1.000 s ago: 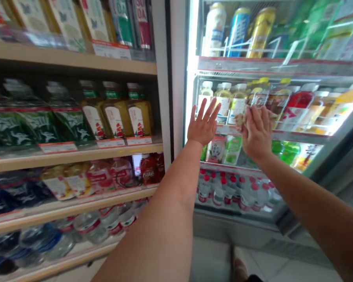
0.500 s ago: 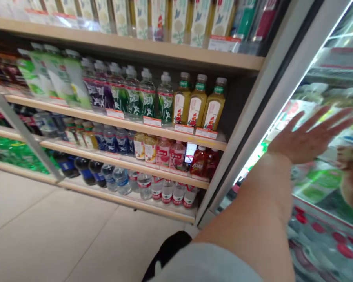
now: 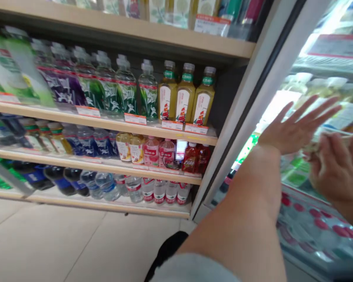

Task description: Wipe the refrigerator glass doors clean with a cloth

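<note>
My left hand (image 3: 292, 127) reaches forward to the right with its fingers spread, in front of the lit cooler (image 3: 320, 58). It appears to hold nothing; whether its palm touches the glass I cannot tell. Close beside it on the right is my right hand (image 3: 332, 168), back of the hand toward me and fingers curled. Something pale and crumpled shows at its fingertips, too blurred to name. Behind both hands stand bottles with white caps (image 3: 301, 80), and lower down bottles with red caps (image 3: 314, 213).
To the left, wooden shelves (image 3: 106, 121) carry rows of drinks, among them yellow bottles (image 3: 184, 94), green-labelled bottles (image 3: 126, 88) and water bottles (image 3: 159, 191). A metal upright (image 3: 238, 109) separates the shelves from the cooler. Pale floor tiles (image 3: 85, 235) and a black shoe (image 3: 167, 252) show below.
My right hand has moved left and come further into view, close to my left hand. My left hand stays spread. The view has shifted, with the shelves sliding left.
</note>
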### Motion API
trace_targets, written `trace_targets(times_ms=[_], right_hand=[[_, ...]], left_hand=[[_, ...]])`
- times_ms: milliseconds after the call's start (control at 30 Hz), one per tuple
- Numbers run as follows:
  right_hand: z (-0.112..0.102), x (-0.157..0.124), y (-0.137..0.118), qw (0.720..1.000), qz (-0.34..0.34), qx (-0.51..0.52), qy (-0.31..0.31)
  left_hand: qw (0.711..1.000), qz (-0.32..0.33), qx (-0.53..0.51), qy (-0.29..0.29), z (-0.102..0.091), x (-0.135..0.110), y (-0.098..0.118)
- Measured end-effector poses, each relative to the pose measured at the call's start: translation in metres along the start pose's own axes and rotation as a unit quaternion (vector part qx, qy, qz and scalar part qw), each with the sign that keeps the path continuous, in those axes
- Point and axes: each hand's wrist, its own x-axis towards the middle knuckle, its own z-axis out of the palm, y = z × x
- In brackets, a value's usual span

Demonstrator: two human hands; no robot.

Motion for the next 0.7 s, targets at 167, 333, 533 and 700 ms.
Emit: trace_targets(times_ms=[167,333,533,700], right_hand=[[-0.012,0.001,0.049,0.999,-0.041,0.009,0.020],[-0.019,-0.043,0.073,0.999,-0.023,0.005,0.041],[-0.021,-0.044,0.127,0.998,-0.044,0.028,0.036],[-0.013,-0.063,0.152,0.989,0.124,-0.006,0.083]], left_hand=[[0.979,0.002,-0.092,0.180,0.026,0.052,0.059],[0.967,0.031,-0.143,0.207,0.047,0.063,0.058],[0.970,0.023,-0.132,0.202,0.048,0.063,0.056],[0.970,0.012,-0.128,0.206,0.046,0.063,0.058]])
